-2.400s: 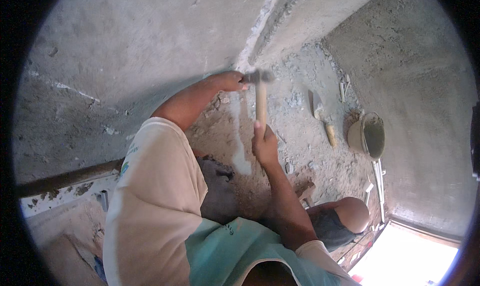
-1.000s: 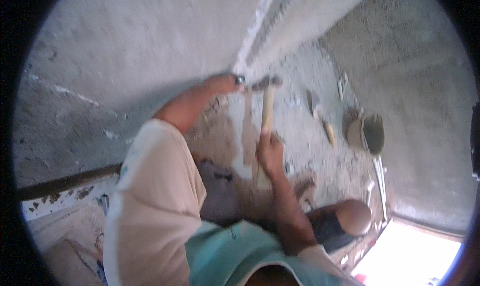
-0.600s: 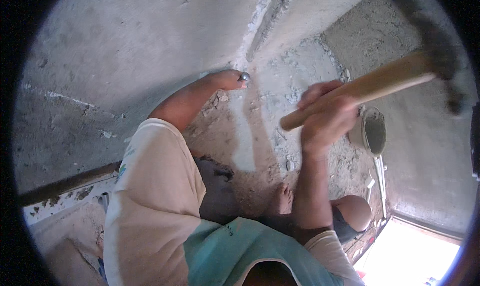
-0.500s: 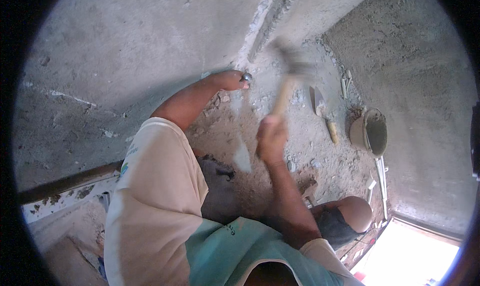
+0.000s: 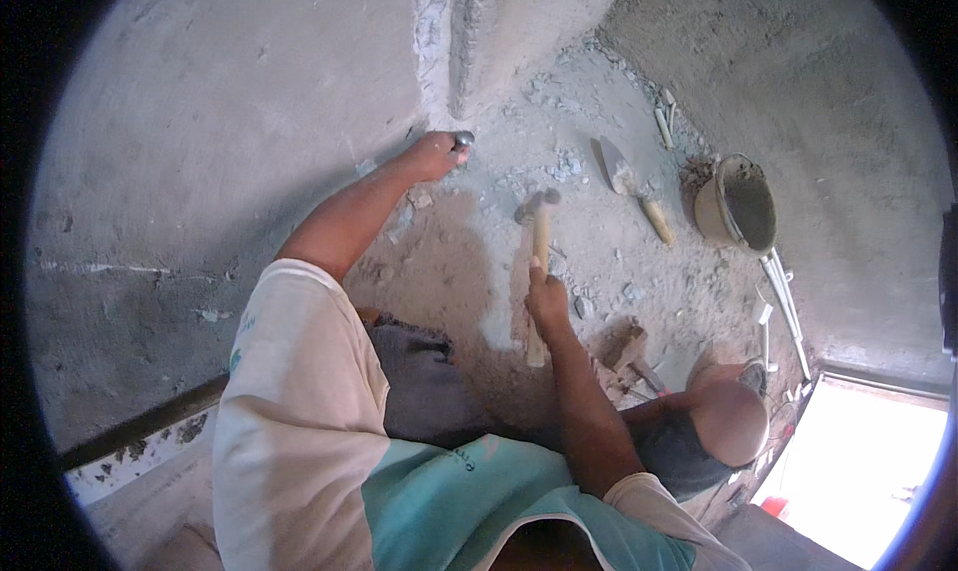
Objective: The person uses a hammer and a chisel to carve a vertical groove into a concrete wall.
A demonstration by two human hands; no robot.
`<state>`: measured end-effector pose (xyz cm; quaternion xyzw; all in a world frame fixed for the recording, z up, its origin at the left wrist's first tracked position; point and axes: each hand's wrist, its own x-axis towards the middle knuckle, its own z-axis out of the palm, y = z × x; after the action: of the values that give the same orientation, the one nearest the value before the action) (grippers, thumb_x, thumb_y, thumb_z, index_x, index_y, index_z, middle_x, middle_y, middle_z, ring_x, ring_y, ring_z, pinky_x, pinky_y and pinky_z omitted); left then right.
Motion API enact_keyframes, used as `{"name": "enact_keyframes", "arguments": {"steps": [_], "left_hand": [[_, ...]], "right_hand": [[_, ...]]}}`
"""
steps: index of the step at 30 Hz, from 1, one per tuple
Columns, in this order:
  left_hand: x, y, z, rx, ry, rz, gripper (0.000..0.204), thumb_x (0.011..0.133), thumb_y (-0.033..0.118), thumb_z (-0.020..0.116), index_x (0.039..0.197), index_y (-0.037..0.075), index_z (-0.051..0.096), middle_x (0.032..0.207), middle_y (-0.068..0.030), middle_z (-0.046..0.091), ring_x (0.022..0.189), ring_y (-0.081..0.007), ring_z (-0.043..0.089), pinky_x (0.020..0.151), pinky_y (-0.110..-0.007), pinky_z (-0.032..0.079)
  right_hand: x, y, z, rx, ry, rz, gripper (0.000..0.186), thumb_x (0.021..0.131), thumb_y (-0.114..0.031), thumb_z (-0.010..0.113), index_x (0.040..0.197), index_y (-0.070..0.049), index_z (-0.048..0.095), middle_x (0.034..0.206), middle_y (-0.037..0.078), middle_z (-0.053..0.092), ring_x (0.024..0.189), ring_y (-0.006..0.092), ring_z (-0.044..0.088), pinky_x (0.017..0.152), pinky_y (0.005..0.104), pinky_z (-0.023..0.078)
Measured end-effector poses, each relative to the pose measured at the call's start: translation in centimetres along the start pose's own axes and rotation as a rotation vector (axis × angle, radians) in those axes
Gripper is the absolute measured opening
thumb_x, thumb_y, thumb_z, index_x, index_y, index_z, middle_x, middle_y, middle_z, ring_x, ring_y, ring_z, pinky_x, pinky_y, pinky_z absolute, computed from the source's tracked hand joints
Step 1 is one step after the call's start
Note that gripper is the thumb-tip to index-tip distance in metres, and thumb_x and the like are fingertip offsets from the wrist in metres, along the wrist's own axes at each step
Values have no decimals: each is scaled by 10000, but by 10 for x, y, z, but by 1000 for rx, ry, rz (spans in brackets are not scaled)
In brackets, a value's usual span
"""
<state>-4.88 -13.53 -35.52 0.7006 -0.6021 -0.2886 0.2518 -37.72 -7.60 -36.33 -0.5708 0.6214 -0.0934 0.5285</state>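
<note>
My left hand [image 5: 434, 157] grips a metal chisel [image 5: 464, 140], its round end showing, at the foot of a rough groove [image 5: 431, 52] cut up the plastered wall [image 5: 239, 102]. My right hand [image 5: 548, 301] is closed round the wooden handle of a hammer [image 5: 542, 237]. The hammer's dark head, slightly blurred, is below and to the right of the chisel, apart from it. Rubble and pale dust lie under and around both hands. To the right of the hammer a trowel [image 5: 654, 220] with a wooden handle lies on the rubble. The working end of the chisel is hidden.
A bucket [image 5: 720, 234] of grey material stands against the right wall. White pipes [image 5: 781, 296] lie along that wall. Another tool [image 5: 627, 346] lies near my bent right knee [image 5: 728, 421]. A bright opening [image 5: 853, 451] is at lower right, and a ledge [image 5: 140, 441] at lower left.
The hammer swung up and right, then back down; its head now sits lower, apart from the chisel. My left hand still holds the chisel. The view has shifted, putting the groove further left.
</note>
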Motion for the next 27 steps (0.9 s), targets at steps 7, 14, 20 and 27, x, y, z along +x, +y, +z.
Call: {"name": "enact_keyframes", "arguments": {"steps": [7,14,20,27], "left_hand": [[29,62,-19,-222,213,5,314,834,312,598,941,17,576,873,-159,645,805,-300,610,730,-385,465],[9,34,0,-14,5,-73,342,818,333,619,959,24,581,881,-174,633,845,-308,609,740,-388,453],[10,14,7,29,-49,5,324,810,298,630,988,28,598,914,-155,643,862,-266,617,767,-375,456],[14,22,2,120,-134,81,304,805,239,613,1003,9,605,923,-156,646,876,-272,621,791,-371,459]], "right_hand": [[5,15,6,284,-7,149,607,868,-591,439,747,-1,510,564,64,467,423,171,475,410,313,404],[-3,-4,-8,351,-74,263,627,852,-625,429,799,-5,496,585,62,464,419,170,466,391,317,399],[-11,-26,-7,410,-63,293,586,857,-618,429,771,-40,468,573,49,455,424,167,467,393,316,402],[-32,-94,-49,348,15,-153,540,908,-555,372,798,-38,484,568,40,455,433,156,465,400,301,400]]}}
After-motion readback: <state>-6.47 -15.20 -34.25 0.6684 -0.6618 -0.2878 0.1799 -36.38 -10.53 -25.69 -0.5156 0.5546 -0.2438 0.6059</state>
